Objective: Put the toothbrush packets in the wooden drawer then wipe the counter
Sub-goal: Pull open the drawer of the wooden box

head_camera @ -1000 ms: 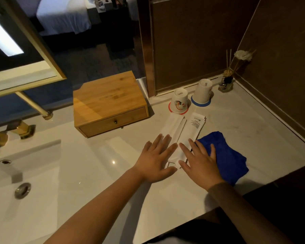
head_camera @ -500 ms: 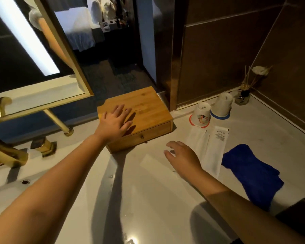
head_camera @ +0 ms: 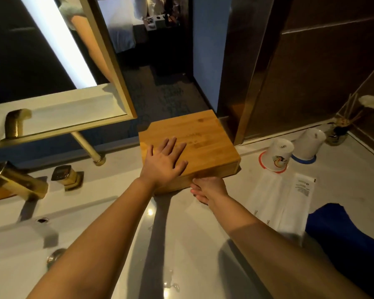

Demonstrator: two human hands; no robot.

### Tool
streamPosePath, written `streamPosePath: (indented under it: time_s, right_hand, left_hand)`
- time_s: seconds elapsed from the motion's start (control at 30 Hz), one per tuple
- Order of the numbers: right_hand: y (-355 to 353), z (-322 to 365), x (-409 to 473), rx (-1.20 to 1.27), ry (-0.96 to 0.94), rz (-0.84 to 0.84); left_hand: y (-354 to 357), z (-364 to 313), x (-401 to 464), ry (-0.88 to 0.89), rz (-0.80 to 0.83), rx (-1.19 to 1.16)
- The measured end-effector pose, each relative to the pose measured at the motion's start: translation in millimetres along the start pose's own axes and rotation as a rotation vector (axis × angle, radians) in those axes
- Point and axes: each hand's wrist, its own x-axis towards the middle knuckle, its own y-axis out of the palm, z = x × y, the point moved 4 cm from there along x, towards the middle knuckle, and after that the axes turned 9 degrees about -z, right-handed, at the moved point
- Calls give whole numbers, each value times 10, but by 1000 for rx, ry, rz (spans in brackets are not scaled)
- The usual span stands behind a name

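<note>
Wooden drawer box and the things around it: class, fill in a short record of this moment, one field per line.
Drawer box: wooden drawer box on the counter, drawer looks closed
Left hand: left hand flat on the box top, fingers spread
Right hand: right hand at the drawer front; knob hidden, grip unclear
Packets: toothbrush packets lying on the counter, right of the box
Cloth: blue cloth on the counter, untouched
Cups: two upside-down cups behind the packets

drawer front (head_camera: 214, 172): knob hidden behind right hand (head_camera: 207, 188) | blue cloth (head_camera: 343, 238): cut by right edge | packet (head_camera: 303, 188) print: unreadable
</note>
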Motion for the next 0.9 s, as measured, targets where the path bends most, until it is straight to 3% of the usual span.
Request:
streamPosePath:
  time_s: [0.53, 0.9]
  right_hand:
    - [-338, -709, -221, 181, -64, 61]
    - [-738, -1204, -563, 86, -162, 89]
  left_hand:
    - [-39, 2, 4, -12, 17, -27]
    - [-42, -14, -5, -18, 26, -14]
